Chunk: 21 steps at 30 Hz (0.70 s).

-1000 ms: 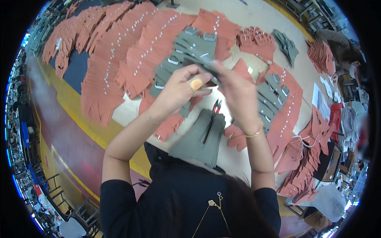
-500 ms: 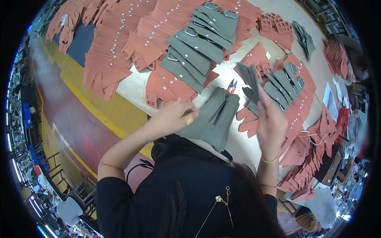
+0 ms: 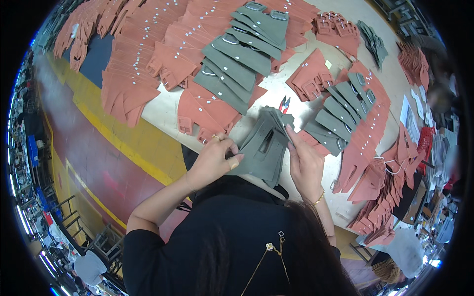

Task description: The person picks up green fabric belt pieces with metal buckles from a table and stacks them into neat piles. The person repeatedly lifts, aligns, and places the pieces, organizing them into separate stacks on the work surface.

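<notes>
— How many piles has she got going on that table?

— Of the grey-green strap pieces, two fanned rows: a long one at twelve o'clock [image 3: 242, 54] and a shorter one at two o'clock [image 3: 340, 111]. The rust-red pieces [image 3: 148, 64] lie in too many overlapping heaps to count. One pair of red-handled snips [image 3: 283, 103] sits just past her hands.

— And what's in her hands?

— One stack of grey-green slotted pieces [image 3: 266, 145], dead centre. Her left hand [image 3: 212, 160] pinches its near-left edge, fingers curled tight on it. Her right hand [image 3: 305, 163] clasps the right edge, fingers straight along it, thumb underneath. The stack sits between both hands, fanned toward twelve o'clock.
</notes>
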### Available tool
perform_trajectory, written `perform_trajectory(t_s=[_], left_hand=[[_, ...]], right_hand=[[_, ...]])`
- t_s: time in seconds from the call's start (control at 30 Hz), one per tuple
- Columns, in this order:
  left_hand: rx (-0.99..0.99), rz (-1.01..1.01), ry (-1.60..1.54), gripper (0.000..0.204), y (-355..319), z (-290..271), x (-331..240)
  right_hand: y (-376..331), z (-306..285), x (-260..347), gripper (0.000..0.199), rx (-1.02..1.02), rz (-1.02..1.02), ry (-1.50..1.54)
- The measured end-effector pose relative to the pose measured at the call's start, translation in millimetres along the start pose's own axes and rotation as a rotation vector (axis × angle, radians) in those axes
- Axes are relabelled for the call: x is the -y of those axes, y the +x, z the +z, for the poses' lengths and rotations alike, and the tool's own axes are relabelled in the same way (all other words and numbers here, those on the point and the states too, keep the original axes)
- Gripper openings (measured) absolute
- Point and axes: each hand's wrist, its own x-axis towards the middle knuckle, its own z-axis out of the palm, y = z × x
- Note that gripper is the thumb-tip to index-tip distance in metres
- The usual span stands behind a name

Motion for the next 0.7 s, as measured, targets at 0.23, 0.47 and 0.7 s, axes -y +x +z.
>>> perform_trajectory(t_s=[0.23,0.47,0.7], left_hand=[[0.318,-0.363,-1.497,0.031,9,8,6],[0.505,-0.358,-1.468,0.026,23,-2,-22],[0.433,-0.229,-1.234,0.018,34,-24,-58]], right_hand=[[-17,22,11,0.044,0.123,-0.372,0.007],[-19,-8,11,0.049,0.273,-0.239,-0.05],[36,-91,-1,0.037,0.248,-0.172,-0.05]])
